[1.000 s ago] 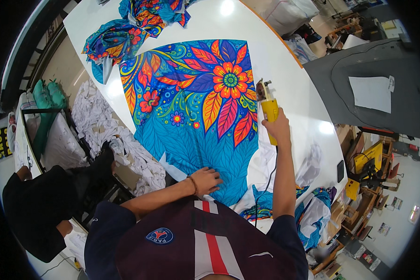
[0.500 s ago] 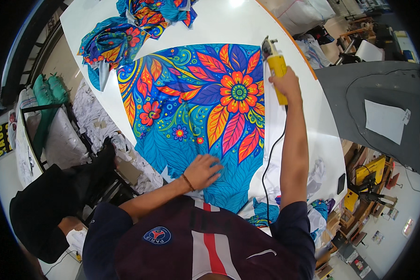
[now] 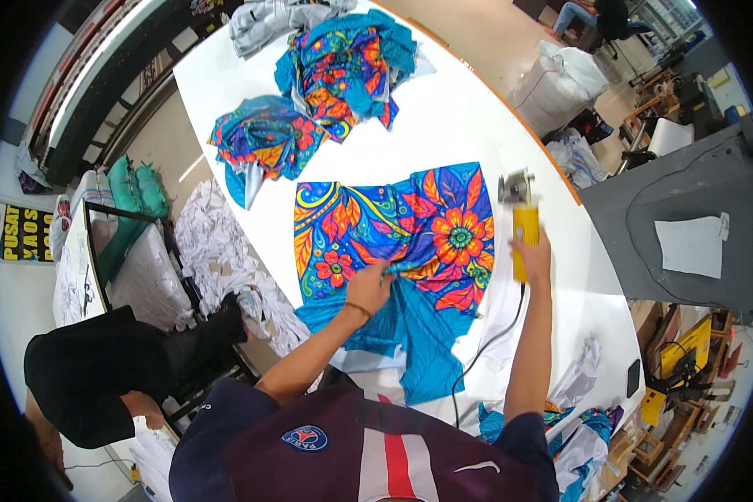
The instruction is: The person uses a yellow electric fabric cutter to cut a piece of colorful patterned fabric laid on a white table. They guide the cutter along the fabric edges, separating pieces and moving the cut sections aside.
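A colourful floral fabric piece (image 3: 458, 237) lies bunched up on the white table, its blue leafy part rumpled toward me. My left hand (image 3: 368, 287) is closed on its middle, pulling it into folds. My right hand (image 3: 536, 255) grips a yellow electric cloth cutter (image 3: 525, 237) with a metal head and black cord, just right of the fabric, beside a strip of white material (image 3: 503, 317).
Piled floral fabrics (image 3: 343, 71) lie at the table's (image 3: 443, 125) far side and lower right (image 3: 585, 452), near a phone (image 3: 632, 376). A person in black (image 3: 84, 376) is at the left beside white scraps (image 3: 209, 243). A grey board (image 3: 694, 209) is at the right.
The spread fabric has been gathered into folds, its far edge drawn nearer. My left hand has closed on it and moved up. The cutter rose, then came back lower.
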{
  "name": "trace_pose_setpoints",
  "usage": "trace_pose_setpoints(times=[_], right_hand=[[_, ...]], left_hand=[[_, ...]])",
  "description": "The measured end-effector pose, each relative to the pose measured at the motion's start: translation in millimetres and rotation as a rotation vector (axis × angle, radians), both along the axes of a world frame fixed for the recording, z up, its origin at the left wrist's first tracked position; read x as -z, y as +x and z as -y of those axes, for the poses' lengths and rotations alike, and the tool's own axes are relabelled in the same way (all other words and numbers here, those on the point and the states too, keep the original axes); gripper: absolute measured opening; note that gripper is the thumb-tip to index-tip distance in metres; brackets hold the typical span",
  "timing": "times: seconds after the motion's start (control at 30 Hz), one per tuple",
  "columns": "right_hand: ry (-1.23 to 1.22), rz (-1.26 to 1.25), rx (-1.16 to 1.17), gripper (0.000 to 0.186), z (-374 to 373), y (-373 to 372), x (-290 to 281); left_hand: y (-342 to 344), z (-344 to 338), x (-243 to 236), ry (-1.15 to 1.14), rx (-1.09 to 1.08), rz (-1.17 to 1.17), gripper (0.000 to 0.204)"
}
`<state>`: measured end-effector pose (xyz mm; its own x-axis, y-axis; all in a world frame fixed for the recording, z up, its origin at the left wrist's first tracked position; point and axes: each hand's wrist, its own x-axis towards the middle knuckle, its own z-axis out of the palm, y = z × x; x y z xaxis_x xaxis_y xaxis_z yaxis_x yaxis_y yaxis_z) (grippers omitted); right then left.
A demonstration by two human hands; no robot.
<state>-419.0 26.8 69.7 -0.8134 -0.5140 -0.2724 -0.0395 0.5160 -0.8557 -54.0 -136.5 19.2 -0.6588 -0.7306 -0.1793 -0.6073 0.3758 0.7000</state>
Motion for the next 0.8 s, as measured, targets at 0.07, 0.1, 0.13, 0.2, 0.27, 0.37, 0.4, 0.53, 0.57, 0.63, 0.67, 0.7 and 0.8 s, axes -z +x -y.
trace_pose_setpoints(times=[0.07, 0.1, 0.13, 0.2, 0.27, 0.37, 0.4, 0.53, 0.57, 0.63, 0.67, 0.7, 0.8], right_hand=[[-0.041, 0.071, 0.073, 0.050, -52, 40, -28], [-0.062, 0.127, 0.089, 0.049, -69, 61, -44], [-0.076, 0.159, 0.127, 0.050, -93, 82, -64], [-0.114, 0.196, 0.197, 0.053, -142, 122, -89], [-0.159, 0.206, 0.276, 0.055, -193, 160, -100], [-0.260, 0.273, 0.444, 0.058, -263, 219, -113], [-0.288, 0.244, 0.512, 0.058, -284, 240, -115], [-0.182, 0.191, 0.691, 0.054, -342, 302, -149], [-0.150, 0.183, 0.730, 0.052, -358, 318, -152], [-0.093, 0.170, 0.771, 0.048, -392, 342, -152], [-0.126, 0.173, 0.828, 0.043, -404, 356, -154], [-0.163, 0.161, 0.844, 0.043, -410, 362, -154], [-0.199, 0.127, 0.967, 0.044, -436, 400, -149]], left_hand=[[-33, 43, -45, 0.082, -0.156, -0.020, 0.036], [-41, 72, -39, -0.180, -0.217, -0.233, 0.032], [-64, 101, -66, -0.320, -0.258, -0.395, 0.025], [-102, 165, -123, -0.365, -0.400, -0.513, 0.026], [-125, 220, -172, -0.487, -0.410, -0.711, 0.034], [-153, 255, -184, -0.788, -0.293, -0.757, 0.059], [-161, 255, -173, -0.832, -0.210, -0.704, 0.065], [-180, 139, -58, -0.353, 0.167, -0.370, 0.069], [-184, 85, -28, -0.367, 0.311, -0.394, 0.069], [-184, -19, 8, -0.176, 0.613, -0.306, 0.092], [-186, -84, 4, -0.097, 0.758, -0.223, 0.103], [-177, -120, 23, -0.257, 0.854, -0.309, 0.104], [-137, -240, -4, -0.472, 1.155, -0.086, 0.089]])
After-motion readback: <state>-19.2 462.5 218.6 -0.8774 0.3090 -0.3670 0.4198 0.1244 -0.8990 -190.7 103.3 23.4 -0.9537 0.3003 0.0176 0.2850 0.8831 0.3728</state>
